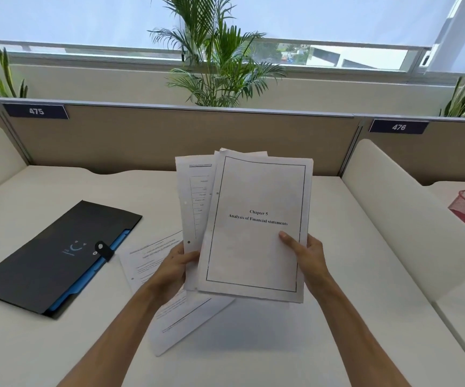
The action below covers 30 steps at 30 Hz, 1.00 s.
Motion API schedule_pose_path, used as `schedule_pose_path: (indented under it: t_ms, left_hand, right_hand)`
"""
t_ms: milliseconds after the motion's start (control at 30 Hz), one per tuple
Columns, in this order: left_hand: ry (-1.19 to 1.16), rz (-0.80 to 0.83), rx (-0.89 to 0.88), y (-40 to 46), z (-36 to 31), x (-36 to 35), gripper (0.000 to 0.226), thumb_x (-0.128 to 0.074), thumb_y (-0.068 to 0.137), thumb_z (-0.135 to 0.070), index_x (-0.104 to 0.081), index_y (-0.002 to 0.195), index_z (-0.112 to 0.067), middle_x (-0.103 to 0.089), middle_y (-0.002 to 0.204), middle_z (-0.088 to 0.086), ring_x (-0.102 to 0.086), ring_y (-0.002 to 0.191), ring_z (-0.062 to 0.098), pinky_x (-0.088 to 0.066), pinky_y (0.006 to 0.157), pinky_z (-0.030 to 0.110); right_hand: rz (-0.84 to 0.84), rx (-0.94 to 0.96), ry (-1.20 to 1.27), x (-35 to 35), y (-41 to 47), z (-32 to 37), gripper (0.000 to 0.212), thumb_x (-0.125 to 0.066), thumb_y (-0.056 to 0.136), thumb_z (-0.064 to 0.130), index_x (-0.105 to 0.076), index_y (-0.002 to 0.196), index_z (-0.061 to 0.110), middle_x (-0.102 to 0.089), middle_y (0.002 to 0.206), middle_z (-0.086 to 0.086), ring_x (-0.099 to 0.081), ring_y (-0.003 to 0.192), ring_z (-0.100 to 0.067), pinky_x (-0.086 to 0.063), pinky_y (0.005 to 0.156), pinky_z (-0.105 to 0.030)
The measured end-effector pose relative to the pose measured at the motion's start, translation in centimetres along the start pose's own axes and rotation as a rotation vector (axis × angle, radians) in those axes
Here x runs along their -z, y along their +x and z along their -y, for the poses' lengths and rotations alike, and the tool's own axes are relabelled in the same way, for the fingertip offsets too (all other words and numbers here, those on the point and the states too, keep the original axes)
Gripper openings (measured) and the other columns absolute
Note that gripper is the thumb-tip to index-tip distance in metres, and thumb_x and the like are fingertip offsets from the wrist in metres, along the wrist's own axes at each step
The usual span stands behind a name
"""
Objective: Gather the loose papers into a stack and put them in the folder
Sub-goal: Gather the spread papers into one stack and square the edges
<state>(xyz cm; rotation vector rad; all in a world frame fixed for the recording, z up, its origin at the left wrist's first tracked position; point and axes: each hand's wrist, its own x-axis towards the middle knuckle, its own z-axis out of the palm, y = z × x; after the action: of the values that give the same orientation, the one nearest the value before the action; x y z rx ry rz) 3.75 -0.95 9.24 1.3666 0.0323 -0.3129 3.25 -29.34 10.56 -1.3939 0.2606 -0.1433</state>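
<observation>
Above the table point(267, 344), held up in both hands: a fanned bundle of papers point(256, 227), long axis near upright, front sheet tilted a little clockwise against the ones behind. Left hand point(174, 270) closed on the lower left edge, fingers curled over the rear sheets; right hand point(308, 254) closed on the lower right edge, thumb pressed flat on the front page. Edges not yet squared, so likely mid-gathering. Still loose on the table, directly below and slightly left of the bundle: one more sheet point(175, 317), lying diagonally, partly hidden by the left forearm. Nearer the left hand than the right, so probably a left-hand pickup while the right keeps the bundle. Further left, well apart from the hands: the black folder point(49, 261), shut flat with its clasp fastened, long axis running diagonally toward the far right. Not yet opened; needs unclasping before anything goes in.
</observation>
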Motion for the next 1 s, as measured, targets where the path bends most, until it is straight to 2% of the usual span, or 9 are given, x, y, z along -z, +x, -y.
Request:
schedule_pose_path:
  t_ms: [100,233,300,400,467,500,567,667,1000]
  left_hand:
    - [0.005,0.06,0.032,-0.2,-0.6,-0.1,0.028,-0.052,0.096,-0.018,-0.061,0.123,-0.018,-0.073,0.116,0.006,-0.07,0.106,0.026,-0.06,0.084,0.038]
    - [0.087,0.078,0.075,-0.4,-0.9,-0.5,0.028,-0.05,0.097,-0.022,-0.063,0.121,-0.013,-0.073,0.113,0.011,-0.068,0.108,0.032,-0.053,0.094,0.049]
    - [0.089,0.034,0.09,-0.2,-1.0,-0.5,0.03,-0.045,0.097,-0.019,-0.066,0.117,-0.011,-0.074,0.109,0.012,-0.066,0.108,0.035,-0.049,0.098,0.05]
    - [-0.038,0.002,0.082,0.0,-1.7,-0.6,0.042,-0.04,0.098,-0.037,-0.063,0.127,-0.018,-0.072,0.119,0.008,-0.065,0.114,0.029,-0.047,0.101,0.048]
    - [-0.011,0.06,0.022,0.1,-2.3,-0.8,0.043,-0.047,0.096,-0.049,-0.062,0.129,-0.026,-0.069,0.124,0.002,-0.065,0.116,0.024,-0.049,0.098,0.047]
    - [0.02,0.073,-0.004,0.1,-2.5,-1.0,0.042,-0.056,0.091,-0.047,-0.062,0.128,-0.027,-0.07,0.123,0.0,-0.065,0.115,0.023,-0.05,0.097,0.046]
    - [0.071,0.05,-0.051,0.2,-2.8,-1.4,0.042,-0.072,0.079,-0.035,-0.067,0.119,-0.022,-0.073,0.116,0.001,-0.068,0.11,0.025,-0.056,0.091,0.043]
    - [0.095,0.004,-0.128,0.2,-2.7,-2.0,0.034,-0.075,0.08,-0.017,-0.07,0.113,-0.014,-0.076,0.11,0.005,-0.071,0.103,0.027,-0.06,0.084,0.039]
    - [0.115,-0.064,-0.256,0.2,-1.1,-2.8,0.03,-0.069,0.086,-0.009,-0.07,0.116,-0.01,-0.075,0.112,0.006,-0.069,0.105,0.027,-0.055,0.091,0.043]
  right_hand:
    - [0.097,0.07,0.016,-0.1,-0.5,0.2,0.026,-0.072,0.087,0.018,-0.07,0.113,0.015,-0.076,0.11,-0.005,-0.074,0.097,-0.024,-0.062,0.08,-0.037]
    - [0.079,0.195,-0.101,-0.5,-0.7,0.2,0.036,-0.071,0.089,0.012,-0.06,0.121,0.024,-0.075,0.11,0.007,-0.073,0.099,-0.019,-0.061,0.076,-0.029]
    - [0.057,0.239,-0.19,-0.7,-0.9,0.3,0.054,-0.07,0.089,0.012,-0.05,0.137,0.027,-0.069,0.12,0.01,-0.07,0.104,-0.013,-0.061,0.081,-0.028]
    - [0.029,0.297,-0.246,-1.0,-1.3,0.4,0.079,-0.071,0.089,0.013,-0.027,0.152,0.035,-0.056,0.137,0.012,-0.063,0.113,0.001,-0.057,0.085,-0.019]
    - [0.01,0.284,-0.26,-1.1,-1.5,0.4,0.085,-0.071,0.089,0.016,-0.019,0.154,0.036,-0.052,0.142,0.007,-0.062,0.117,-0.008,-0.057,0.092,-0.027]
    - [0.006,0.273,-0.257,-1.1,-1.5,0.4,0.084,-0.071,0.089,0.017,-0.021,0.154,0.034,-0.055,0.141,0.005,-0.064,0.115,-0.014,-0.058,0.092,-0.031]
    - [0.013,0.259,-0.196,-1.3,-1.7,0.2,0.06,-0.072,0.088,0.014,-0.047,0.142,0.027,-0.07,0.122,0.004,-0.072,0.101,-0.016,-0.062,0.082,-0.032]
    - [-0.017,0.259,-0.123,-1.9,-2.3,-0.2,0.01,-0.072,0.088,0.011,-0.075,0.091,0.02,-0.079,0.085,0.004,-0.075,0.077,-0.011,-0.06,0.065,-0.028]
    - [-0.031,0.25,-0.071,-2.1,-3.5,0.2,0.013,-0.077,0.083,0.01,-0.075,0.083,0.023,-0.078,0.079,0.012,-0.073,0.073,-0.005,-0.055,0.061,-0.016]
